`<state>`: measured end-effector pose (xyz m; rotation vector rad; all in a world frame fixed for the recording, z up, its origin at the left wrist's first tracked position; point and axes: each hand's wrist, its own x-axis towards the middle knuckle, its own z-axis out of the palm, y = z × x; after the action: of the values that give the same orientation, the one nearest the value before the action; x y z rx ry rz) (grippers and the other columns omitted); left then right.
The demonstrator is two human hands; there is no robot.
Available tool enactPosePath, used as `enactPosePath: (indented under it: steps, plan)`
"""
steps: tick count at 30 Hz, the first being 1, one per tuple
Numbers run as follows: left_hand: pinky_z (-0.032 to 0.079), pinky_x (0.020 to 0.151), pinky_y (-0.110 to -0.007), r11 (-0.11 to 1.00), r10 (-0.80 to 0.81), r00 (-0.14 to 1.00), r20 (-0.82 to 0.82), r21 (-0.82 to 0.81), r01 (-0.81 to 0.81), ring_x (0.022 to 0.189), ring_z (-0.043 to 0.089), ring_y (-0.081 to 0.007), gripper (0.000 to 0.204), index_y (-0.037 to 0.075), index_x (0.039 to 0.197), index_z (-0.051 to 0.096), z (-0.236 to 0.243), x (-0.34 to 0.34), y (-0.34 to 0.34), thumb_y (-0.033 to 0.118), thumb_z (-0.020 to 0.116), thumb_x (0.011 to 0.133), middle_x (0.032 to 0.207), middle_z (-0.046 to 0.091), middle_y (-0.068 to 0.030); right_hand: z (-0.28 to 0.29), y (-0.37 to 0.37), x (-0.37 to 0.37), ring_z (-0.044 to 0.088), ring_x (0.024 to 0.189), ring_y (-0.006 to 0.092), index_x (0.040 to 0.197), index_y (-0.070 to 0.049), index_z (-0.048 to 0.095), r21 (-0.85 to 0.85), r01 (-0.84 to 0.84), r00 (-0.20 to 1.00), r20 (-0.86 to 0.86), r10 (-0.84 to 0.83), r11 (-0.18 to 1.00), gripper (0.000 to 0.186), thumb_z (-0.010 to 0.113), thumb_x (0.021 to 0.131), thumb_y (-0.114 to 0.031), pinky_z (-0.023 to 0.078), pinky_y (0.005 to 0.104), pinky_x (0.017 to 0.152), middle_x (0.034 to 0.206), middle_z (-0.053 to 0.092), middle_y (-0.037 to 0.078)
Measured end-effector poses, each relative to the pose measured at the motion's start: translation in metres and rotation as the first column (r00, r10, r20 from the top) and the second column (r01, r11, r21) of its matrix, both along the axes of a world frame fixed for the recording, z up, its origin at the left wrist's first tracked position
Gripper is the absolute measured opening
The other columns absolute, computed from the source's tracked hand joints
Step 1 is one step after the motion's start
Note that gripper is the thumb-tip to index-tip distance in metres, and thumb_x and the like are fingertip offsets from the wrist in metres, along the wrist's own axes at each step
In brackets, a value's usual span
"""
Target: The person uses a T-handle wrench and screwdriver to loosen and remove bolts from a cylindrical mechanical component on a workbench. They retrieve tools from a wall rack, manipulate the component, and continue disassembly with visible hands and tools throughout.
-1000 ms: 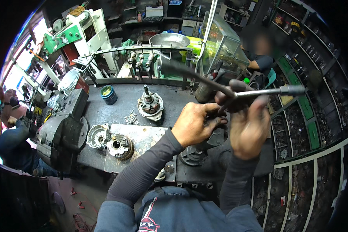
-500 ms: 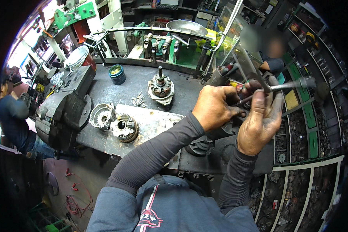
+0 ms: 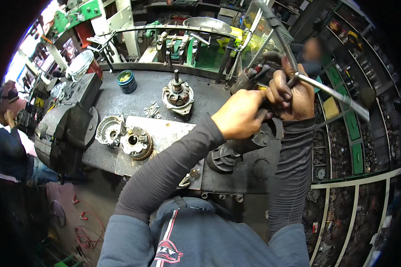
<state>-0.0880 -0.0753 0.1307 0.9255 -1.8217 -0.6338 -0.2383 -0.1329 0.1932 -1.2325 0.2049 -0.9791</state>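
Observation:
My right hand [image 3: 294,95] is closed around a dark and chrome multi-arm socket wrench [image 3: 327,90], its long arms reaching up and to the lower right. My left hand [image 3: 240,113] is curled just left of it, thumb and fingertips bent; whatever they grip is hidden. Below both hands stands a dark cylindrical assembly [image 3: 225,158]. To the left on the bench are a rotor upright in a metal housing [image 3: 177,98], an open cast housing [image 3: 104,127], a round part with a central bore [image 3: 142,144] and loose bolts [image 3: 152,111].
The dark bench [image 3: 98,151] carries a pale board [image 3: 169,127], a big vise [image 3: 64,129], a blue can [image 3: 127,81] and a tool holder [image 3: 240,80]. A seated person [image 3: 309,58] is behind at right; a co-worker [image 3: 9,147] is at left. Parts shelves [image 3: 356,129] line the right side.
My right hand has risen and rotated, so the wrench's right arm now slopes down to the right. My left hand has moved up from a second ago, then slightly left.

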Motion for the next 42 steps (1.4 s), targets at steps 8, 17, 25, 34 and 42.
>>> enactPosePath:
  steps: [8, 17, 25, 34, 42]
  plan:
    - [0.059, 0.072, -0.036, 0.988, 0.147, 0.972, -0.183, 0.071, -0.136, 0.082, 0.077, -0.0220, 0.032, 0.000, 0.102, 0.076, 0.002, -0.007, 0.003, 0.011, 0.087, 0.074, 0.087, 0.076, -0.0193, -0.019, 0.073, 0.027, 0.065, 0.098, 0.0229, 0.142, 0.007, 0.044, -0.307, 0.743, 0.664, 0.231, -0.711, 0.594, 0.041, 0.054, 0.105, -0.008, 0.056, 0.0363, 0.084, 0.109, 0.064, 0.017]
    - [0.057, 0.070, -0.041, 0.962, 0.265, 0.957, -0.123, -0.042, -0.271, 0.079, 0.073, -0.0359, 0.030, 0.004, 0.096, 0.076, 0.001, -0.026, -0.010, 0.019, 0.085, 0.071, 0.087, 0.072, -0.0216, -0.019, 0.069, 0.033, 0.069, 0.095, 0.0244, 0.131, 0.011, 0.055, -0.355, 0.821, 0.533, 0.193, -0.824, 0.448, 0.036, 0.054, 0.108, -0.017, 0.057, 0.0359, 0.087, 0.108, 0.069, 0.021]
    - [0.054, 0.083, -0.050, 0.898, 0.405, 0.910, -0.083, -0.149, -0.413, 0.095, 0.064, -0.0413, 0.038, 0.004, 0.110, 0.063, -0.011, -0.039, 0.002, 0.009, 0.075, 0.073, 0.097, 0.063, -0.0205, 0.017, 0.051, 0.039, 0.052, 0.057, 0.0120, 0.111, 0.005, 0.066, 0.034, 0.325, 0.924, 0.204, -0.325, 0.945, 0.057, 0.046, 0.110, -0.048, 0.044, 0.0258, 0.056, 0.067, 0.056, 0.002]
    - [0.056, 0.078, -0.053, 0.953, 0.285, 0.949, -0.135, -0.063, -0.296, 0.082, 0.068, -0.0455, 0.025, -0.006, 0.099, 0.062, -0.022, -0.042, 0.016, 0.005, 0.064, 0.078, 0.082, 0.068, -0.0271, -0.010, 0.011, -0.013, 0.028, 0.036, 0.0084, 0.132, 0.005, 0.056, 0.033, 0.211, 0.971, -0.120, -0.206, 0.977, 0.050, 0.031, 0.116, -0.034, 0.030, 0.0263, 0.040, 0.047, 0.032, -0.003]
    - [0.058, 0.073, -0.048, 0.943, 0.333, 0.901, -0.276, 0.091, -0.320, 0.080, 0.072, -0.0390, 0.026, 0.005, 0.097, 0.073, -0.017, -0.037, 0.015, 0.017, 0.083, 0.075, 0.082, 0.072, -0.0183, -0.027, 0.088, 0.027, 0.065, 0.110, 0.0294, 0.125, 0.009, 0.054, -0.498, 0.778, 0.497, 0.114, -0.860, 0.384, 0.032, 0.055, 0.108, -0.019, 0.054, 0.0427, 0.095, 0.121, 0.063, 0.021]
